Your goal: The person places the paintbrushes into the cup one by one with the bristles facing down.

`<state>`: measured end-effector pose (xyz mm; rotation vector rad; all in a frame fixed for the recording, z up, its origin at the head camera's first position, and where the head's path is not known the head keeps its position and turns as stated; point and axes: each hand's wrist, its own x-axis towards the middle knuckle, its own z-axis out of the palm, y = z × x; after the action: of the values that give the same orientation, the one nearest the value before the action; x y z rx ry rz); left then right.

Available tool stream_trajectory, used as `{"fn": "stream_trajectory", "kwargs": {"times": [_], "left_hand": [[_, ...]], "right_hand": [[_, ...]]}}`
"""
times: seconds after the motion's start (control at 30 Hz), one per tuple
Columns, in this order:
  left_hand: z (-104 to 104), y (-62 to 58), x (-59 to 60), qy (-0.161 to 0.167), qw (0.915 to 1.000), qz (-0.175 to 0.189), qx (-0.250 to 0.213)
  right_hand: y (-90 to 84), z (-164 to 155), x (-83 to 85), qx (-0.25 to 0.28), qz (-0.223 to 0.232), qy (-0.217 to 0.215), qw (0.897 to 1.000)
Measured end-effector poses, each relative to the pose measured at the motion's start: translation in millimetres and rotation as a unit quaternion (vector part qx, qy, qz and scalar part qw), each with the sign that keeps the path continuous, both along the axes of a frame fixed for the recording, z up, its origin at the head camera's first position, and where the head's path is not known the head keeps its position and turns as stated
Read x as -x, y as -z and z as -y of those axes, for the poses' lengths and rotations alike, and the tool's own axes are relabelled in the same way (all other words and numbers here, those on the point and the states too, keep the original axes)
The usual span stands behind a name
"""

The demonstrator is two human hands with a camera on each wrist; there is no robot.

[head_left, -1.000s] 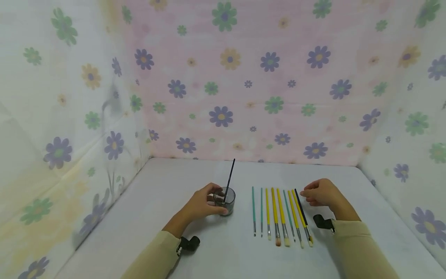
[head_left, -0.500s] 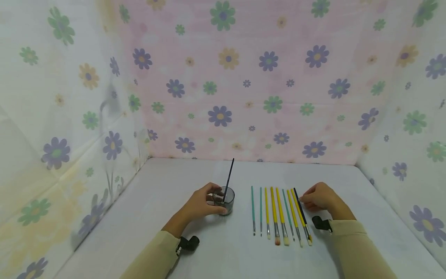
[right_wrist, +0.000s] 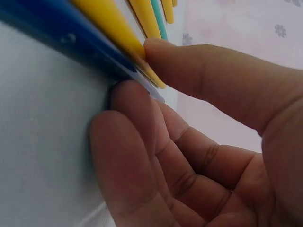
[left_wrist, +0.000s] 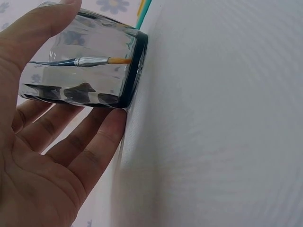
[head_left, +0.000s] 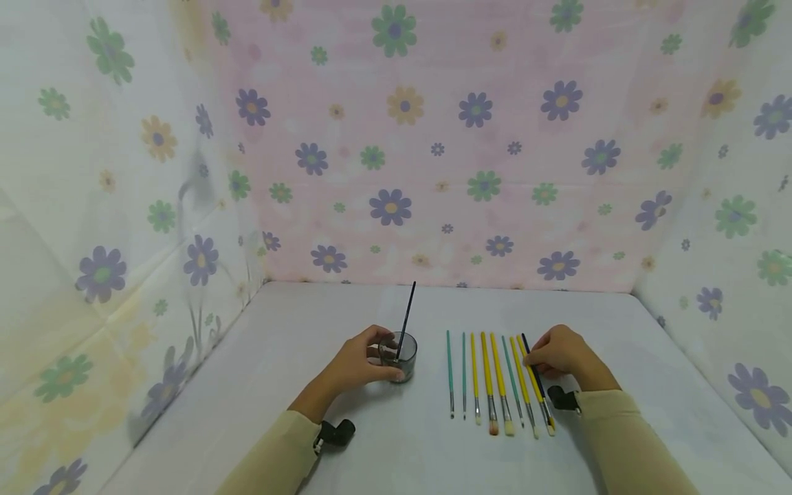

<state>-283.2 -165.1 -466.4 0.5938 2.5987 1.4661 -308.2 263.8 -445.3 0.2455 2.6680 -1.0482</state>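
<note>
My left hand (head_left: 355, 361) grips a clear drinking glass (head_left: 406, 368) from its left side, thumb and fingers round the wall. In it leans a dark-handled paintbrush (head_left: 406, 320); the left wrist view shows its orange bristles (left_wrist: 120, 60) down at the thick base. My right hand (head_left: 566, 354) is at the right end of a row of paintbrushes, pinching the handle of a dark blue paintbrush (right_wrist: 61, 38). Its thumb tip (right_wrist: 158, 49) also touches the neighbouring yellow paintbrush (right_wrist: 109, 21). The curled fingers lie on the blue handle's other side, close to the table.
Teal and yellow paintbrushes lie side by side, bristles toward me, among them a teal one (head_left: 449, 371) at the left end and a wide yellow one (head_left: 487, 368). The white table (head_left: 297, 309) meets flowered cloth walls (head_left: 433, 172) at the back and sides.
My right hand has moved left and down from beside the row onto the dark blue paintbrush, its thumb now over the handle. The left hand and the glass have stayed in place.
</note>
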Motion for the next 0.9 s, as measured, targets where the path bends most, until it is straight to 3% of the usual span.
{"fn": "stream_trajectory", "kwargs": {"times": [0.9], "left_hand": [[-0.5, -0.2, 0.0, -0.005, 1.0, 0.0, 0.0]], "right_hand": [[0.1, 3.8, -1.6, 0.01, -0.005, 0.001, 1.0]]}}
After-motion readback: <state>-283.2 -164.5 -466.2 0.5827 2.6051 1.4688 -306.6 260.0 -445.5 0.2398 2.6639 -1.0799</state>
